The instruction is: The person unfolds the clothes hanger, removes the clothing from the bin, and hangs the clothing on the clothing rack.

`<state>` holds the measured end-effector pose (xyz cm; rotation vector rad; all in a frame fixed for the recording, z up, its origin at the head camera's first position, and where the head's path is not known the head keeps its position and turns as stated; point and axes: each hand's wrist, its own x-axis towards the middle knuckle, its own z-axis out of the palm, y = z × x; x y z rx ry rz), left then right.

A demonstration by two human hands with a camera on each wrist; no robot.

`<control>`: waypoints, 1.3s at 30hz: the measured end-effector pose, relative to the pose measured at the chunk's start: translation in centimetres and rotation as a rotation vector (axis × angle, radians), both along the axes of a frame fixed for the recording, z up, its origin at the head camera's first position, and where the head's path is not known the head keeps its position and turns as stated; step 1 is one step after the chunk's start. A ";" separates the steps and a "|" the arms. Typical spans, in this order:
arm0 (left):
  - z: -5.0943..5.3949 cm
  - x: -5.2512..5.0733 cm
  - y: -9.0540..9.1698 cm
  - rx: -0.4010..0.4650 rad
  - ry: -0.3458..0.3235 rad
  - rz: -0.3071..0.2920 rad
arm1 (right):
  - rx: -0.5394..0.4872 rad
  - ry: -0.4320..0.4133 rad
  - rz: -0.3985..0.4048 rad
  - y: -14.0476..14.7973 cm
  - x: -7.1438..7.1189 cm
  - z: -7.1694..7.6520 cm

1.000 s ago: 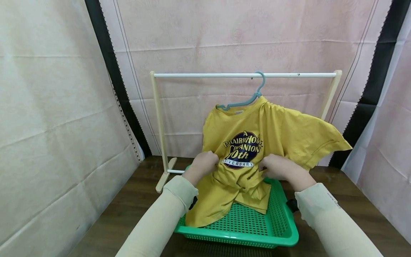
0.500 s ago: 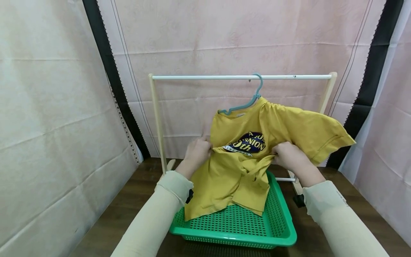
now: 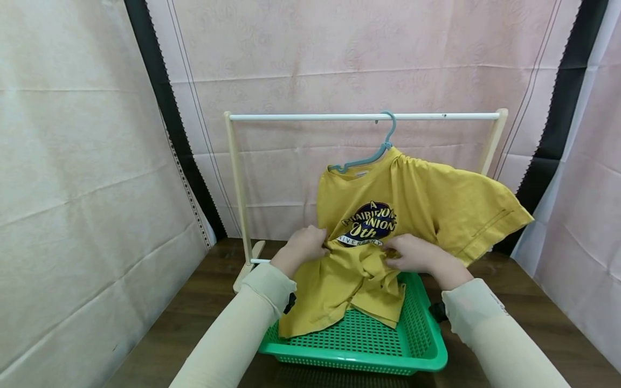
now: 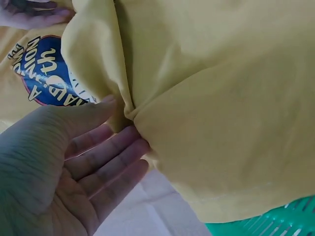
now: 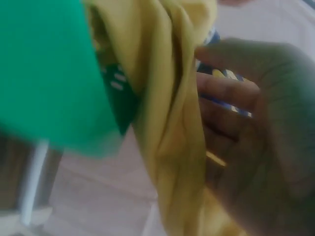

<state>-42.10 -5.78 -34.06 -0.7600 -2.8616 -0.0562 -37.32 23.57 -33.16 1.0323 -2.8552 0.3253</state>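
A yellow T-shirt (image 3: 359, 194) with a dark round print hangs askew on a blue hanger (image 3: 365, 160). The hanger's left arm shows at the neckline; the right sleeve spreads outward. My left hand (image 3: 304, 248) pinches the shirt's left side; in the left wrist view, cloth gathers between the thumb and fingers of that hand (image 4: 83, 162). On the other side, my right hand (image 3: 419, 256) holds a fold of cloth just below the print. The right wrist view is blurred, with the thumb and fingers of that hand (image 5: 251, 118) at the cloth's edge.
The hanger hooks over the white bar (image 3: 301, 117) of a small clothes rack. Below, a green plastic basket (image 3: 359, 362) stands on the dark wooden table (image 3: 194, 318), with the shirt's hem drooping into it. Pale fabric walls (image 3: 301, 54) enclose the table.
Half a second ago both hands pulled the shirt's lower part up and apart. Now they are lower and closer together, the cloth is slack, and more of the print shows.
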 end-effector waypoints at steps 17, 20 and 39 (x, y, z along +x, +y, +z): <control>-0.7 0.7 -1.2 -0.193 -0.122 0.181 | 0.223 -0.027 -0.050 -2.7 -0.6 -0.2; -1.0 0.5 -1.2 -0.190 -0.085 0.176 | 0.220 0.028 -0.050 -2.7 -1.0 -0.4; -1.3 -0.2 -1.4 -0.070 -0.005 0.179 | 0.107 0.151 -0.045 -2.0 -2.0 -0.6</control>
